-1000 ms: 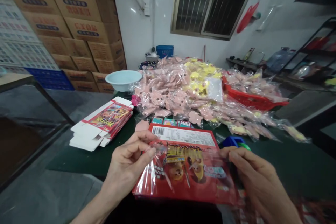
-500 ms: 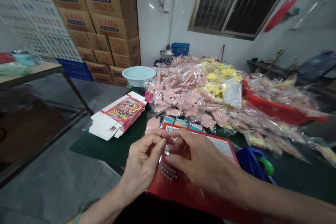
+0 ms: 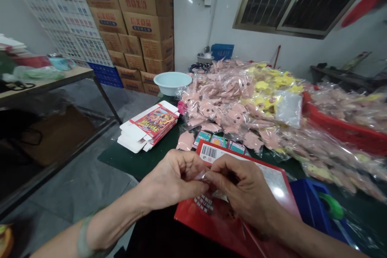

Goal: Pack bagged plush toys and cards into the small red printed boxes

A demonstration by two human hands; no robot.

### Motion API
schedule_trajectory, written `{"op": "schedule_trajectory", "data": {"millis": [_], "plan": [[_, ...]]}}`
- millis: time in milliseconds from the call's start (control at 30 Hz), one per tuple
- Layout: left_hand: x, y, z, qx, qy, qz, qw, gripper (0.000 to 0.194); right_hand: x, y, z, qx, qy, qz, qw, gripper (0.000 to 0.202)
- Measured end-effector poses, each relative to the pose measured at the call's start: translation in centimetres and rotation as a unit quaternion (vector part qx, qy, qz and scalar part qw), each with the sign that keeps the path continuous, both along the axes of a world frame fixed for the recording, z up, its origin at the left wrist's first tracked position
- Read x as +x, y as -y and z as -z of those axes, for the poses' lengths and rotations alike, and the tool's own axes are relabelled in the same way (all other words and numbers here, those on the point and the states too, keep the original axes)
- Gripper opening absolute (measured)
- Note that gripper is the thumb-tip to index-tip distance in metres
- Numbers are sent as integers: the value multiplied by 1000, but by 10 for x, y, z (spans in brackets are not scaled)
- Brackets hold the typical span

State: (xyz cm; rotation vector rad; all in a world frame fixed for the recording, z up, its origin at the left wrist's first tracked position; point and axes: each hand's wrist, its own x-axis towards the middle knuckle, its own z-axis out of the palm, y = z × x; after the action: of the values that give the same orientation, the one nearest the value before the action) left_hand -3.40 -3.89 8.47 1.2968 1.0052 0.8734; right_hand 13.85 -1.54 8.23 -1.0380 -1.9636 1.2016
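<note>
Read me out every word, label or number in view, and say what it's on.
"美食品", red, on the stacked cartons; the character before it and the blue-oval print are too blurred.
Flattened boxes: stylised yellow title, too blurred to read surely.
Red box: barcode digits, panel print and white lettering too small or blurred.
Teal cards: too small.
White crates: too blurred.

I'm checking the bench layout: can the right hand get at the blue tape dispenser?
Probably yes: nothing appears to cover the blue tape dispenser, beside the red package, though the right hand pinches clear plastic.
</note>
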Motion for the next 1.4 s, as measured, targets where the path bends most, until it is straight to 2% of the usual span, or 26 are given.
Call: {"op": "schedule_trajectory", "data": {"millis": [167,300,400,433,533,600,633,667,733,800,900,1033,1167,1300,1400], "plan": [[-2,-2,-3,-7,-1,0,1000,21,0,0,-1,-4,-12,-12,1000,17],[-3,-2,-6,25,51,-55,997,28,0,-1,-4,-71,-25,-34,997,21],[-5,-2,-7,18,58,-75,995,18,-1,-3,-6,-77,-29,-44,996,20],[-6,-3,-7,13,67,-73,995,16,-1,-3,-7,-70,-29,-45,996,20],[-5,-2,-9,-22,98,-12,995,39,-1,-3,-7,-51,-23,-43,998,22],[-2,0,-10,-22,72,22,997,53,-2,-3,-6,-38,-16,-40,998,22],[0,1,-10,-9,44,23,999,53,-2,-3,-5,-33,-14,-39,999,21],[1,1,-9,9,13,14,1000,48,-3,-4,-4,-30,-11,-38,999,20],[3,2,-8,34,-35,0,999,25,-3,-5,-4,-25,-8,-33,999,22],[2,1,-7,36,-45,3,998,9,-4,-6,-5,-33,-11,-27,999,27],[-2,-2,-5,27,-33,-11,999,20,-4,-7,-8,-83,-26,-27,996,31],[-6,-2,-3,35,-53,-27,998,25,-4,-6,-11,-181,4,-30,983,25],[-6,1,0,51,-59,-29,997,28,-5,-6,-10,-181,3,-36,983,16],[-6,-2,1,42,-29,-16,999,29,-8,-4,-7,-208,-37,-47,976,19],[-12,-4,-2,46,-11,-30,998,30,-9,-2,-3,-181,-50,-35,982,20]]}}
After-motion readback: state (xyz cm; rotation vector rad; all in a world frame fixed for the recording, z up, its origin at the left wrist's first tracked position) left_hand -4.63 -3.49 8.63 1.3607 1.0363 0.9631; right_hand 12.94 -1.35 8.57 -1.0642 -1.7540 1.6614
